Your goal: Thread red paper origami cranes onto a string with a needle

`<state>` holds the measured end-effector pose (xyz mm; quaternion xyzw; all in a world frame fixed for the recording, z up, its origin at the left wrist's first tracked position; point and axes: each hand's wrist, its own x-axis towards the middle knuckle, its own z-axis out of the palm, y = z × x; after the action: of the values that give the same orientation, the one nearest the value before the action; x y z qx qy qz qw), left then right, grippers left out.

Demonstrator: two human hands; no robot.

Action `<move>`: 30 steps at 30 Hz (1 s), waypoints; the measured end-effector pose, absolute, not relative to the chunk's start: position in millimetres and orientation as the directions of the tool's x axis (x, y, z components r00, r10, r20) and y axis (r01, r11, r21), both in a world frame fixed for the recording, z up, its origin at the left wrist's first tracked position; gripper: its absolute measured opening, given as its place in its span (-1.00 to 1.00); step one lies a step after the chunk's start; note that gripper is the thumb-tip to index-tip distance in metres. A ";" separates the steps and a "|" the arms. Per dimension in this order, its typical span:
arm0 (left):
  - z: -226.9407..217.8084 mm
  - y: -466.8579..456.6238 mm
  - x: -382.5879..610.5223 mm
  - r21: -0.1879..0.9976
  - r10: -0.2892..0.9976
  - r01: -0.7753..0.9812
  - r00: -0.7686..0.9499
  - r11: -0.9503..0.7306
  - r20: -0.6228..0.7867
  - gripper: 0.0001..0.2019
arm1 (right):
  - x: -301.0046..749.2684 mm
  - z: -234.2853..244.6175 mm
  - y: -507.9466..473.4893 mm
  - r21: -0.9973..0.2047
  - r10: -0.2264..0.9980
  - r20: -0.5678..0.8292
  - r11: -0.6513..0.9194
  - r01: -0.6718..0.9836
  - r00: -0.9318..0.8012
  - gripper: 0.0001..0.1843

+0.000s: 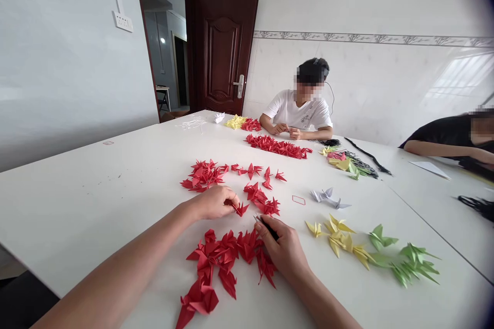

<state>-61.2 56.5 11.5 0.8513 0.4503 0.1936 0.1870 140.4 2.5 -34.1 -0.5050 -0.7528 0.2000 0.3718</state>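
Note:
My left hand (218,201) pinches a small red paper crane (242,209) just above the tabletop. My right hand (283,244) is closed around a dark tool with a thin metal tip (269,228); its exact kind I cannot make out. The tip points toward the crane but stays apart from it. Below both hands lies a loose cluster of red paper cranes (227,249), some close to my right fingers. Beyond my left hand is a pile of smaller red cranes (204,175), with more red cranes (262,198) between it and my right hand.
Yellow cranes (341,239), green cranes (415,262) and white cranes (329,197) lie to the right. A co-worker (299,108) sits across the white table (127,216), behind a row of red cranes (278,146). Another person (443,136) leans in at right, near black cords (476,207).

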 end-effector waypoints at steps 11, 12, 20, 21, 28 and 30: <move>-3.9 75.1 -67.8 0.398 0.843 0.772 0.315 -0.495 0.436 -0.71 | 140.1 -35.0 3.5 -0.678 0.898 0.385 0.431 0.596 -0.211 -0.72; -5.8 78.1 -64.7 0.390 0.821 0.765 0.303 -0.512 0.484 -0.71 | 139.9 -34.5 3.7 -0.679 0.896 0.390 0.435 0.592 -0.211 -0.73; -23.0 106.2 -34.0 0.327 0.752 0.747 0.334 -0.579 0.568 -0.75 | 138.3 -30.6 5.9 -0.690 0.886 0.408 0.458 0.560 -0.222 -0.76; -25.4 109.7 -33.7 0.329 0.758 0.746 0.342 -0.578 0.556 -0.76 | 138.1 -30.4 6.0 -0.691 0.887 0.406 0.457 0.560 -0.222 -0.76; -31.7 118.0 -34.3 0.376 0.795 0.748 0.323 -0.547 0.514 -0.80 | 137.8 -30.1 5.7 -0.688 0.886 0.408 0.457 0.563 -0.221 -0.75; -31.1 117.1 -33.6 0.365 0.799 0.758 0.326 -0.540 0.505 -0.82 | 138.2 -30.4 5.6 -0.689 0.886 0.404 0.457 0.563 -0.227 -0.75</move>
<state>-33.6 117.1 -31.1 0.8135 0.4786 0.3288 0.0310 138.2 5.6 -30.4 -0.4791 -0.7561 0.2043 0.3963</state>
